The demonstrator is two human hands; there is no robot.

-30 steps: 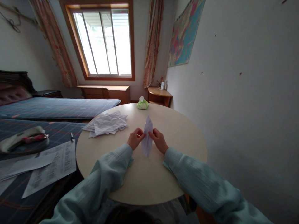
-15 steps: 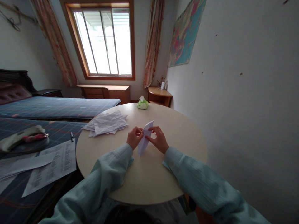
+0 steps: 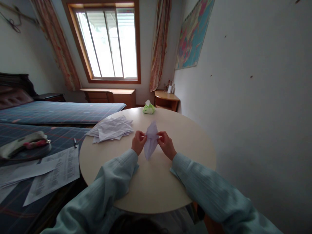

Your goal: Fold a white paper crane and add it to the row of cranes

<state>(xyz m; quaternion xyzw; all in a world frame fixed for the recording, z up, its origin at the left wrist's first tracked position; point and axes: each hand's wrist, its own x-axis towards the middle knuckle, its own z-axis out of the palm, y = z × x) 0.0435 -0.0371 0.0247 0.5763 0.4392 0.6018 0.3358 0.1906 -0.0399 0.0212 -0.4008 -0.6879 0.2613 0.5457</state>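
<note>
A folded sheet of white paper (image 3: 151, 139), roughly diamond-shaped with pointed ends, is held up over the round table (image 3: 195, 143). My left hand (image 3: 138, 142) pinches its left edge between thumb and fingers. On the opposite edge, my right hand (image 3: 167, 144) has a similar pinch. A crease or fold runs across the paper's middle. To the left on the tabletop lies a loose pile of creased white papers (image 3: 113, 128).
A green tissue pack (image 3: 148, 108) stands at the table's far edge. Beside the table on the left, a plaid bed (image 3: 56, 130) carries printed sheets (image 3: 60, 172), a pen (image 3: 75, 142) and a pale bag-like object (image 3: 24, 143). A wall (image 3: 255, 113) rises at the right.
The folded paper has turned from nearly edge-on to face me and spread wider. My right hand has shifted from its front to its right edge.
</note>
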